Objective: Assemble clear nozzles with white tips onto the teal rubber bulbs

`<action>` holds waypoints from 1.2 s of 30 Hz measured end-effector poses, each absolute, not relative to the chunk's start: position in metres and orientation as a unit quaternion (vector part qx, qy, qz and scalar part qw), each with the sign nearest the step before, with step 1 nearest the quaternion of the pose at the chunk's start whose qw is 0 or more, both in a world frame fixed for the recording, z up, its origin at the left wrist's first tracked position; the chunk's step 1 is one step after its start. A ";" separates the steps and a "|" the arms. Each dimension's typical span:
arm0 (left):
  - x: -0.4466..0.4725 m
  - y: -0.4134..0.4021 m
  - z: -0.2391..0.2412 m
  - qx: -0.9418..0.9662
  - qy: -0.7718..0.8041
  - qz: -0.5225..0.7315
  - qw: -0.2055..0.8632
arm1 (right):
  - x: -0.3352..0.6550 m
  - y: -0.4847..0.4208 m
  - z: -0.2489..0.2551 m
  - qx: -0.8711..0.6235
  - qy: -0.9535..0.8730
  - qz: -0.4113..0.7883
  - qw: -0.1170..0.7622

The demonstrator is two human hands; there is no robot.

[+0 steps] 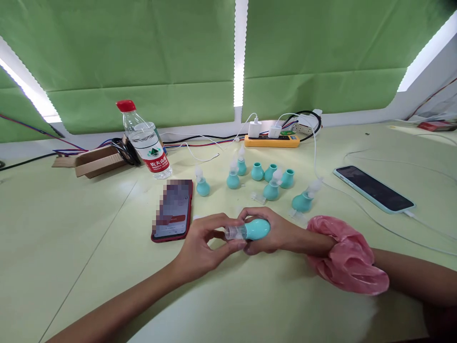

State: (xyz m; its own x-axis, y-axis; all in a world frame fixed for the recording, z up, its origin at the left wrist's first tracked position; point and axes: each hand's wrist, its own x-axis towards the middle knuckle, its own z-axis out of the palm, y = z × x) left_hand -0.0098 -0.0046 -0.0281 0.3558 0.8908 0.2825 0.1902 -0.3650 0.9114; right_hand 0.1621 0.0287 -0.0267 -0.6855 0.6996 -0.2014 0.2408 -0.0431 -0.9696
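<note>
Teal and glossy, a bulb is being held just below the centre of the frame by the right hand; a clear tube at its left end is being pinched between the thumb and fingers of the left hand, the two hands being kept close together; how deeply the tube is being seated cannot be told; for steady handling, both parts are best being kept on one line, the tube being gripped lightly near the joint and the bulb being supported rather than squeezed.

Room for moving is being offered by the pale table toward the lower centre; the left side is being bounded by a red-cased phone, the far side by standing bulbs and loose clear pieces; on the right, a white cable could be snagged by the bulky pink plastic band being worn.
</note>
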 end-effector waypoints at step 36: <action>-0.006 -0.010 -0.057 0.664 0.476 0.348 0.460 | 0.180 0.059 -0.024 -0.367 -0.913 0.083 0.158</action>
State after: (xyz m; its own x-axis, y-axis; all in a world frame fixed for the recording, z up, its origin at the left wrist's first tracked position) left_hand -0.0059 -0.0095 -0.0575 0.3051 0.9520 0.0254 0.3117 -0.1251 0.9419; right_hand 0.1804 0.0589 -0.0245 -0.6811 0.6960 0.2274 0.6435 0.7172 -0.2676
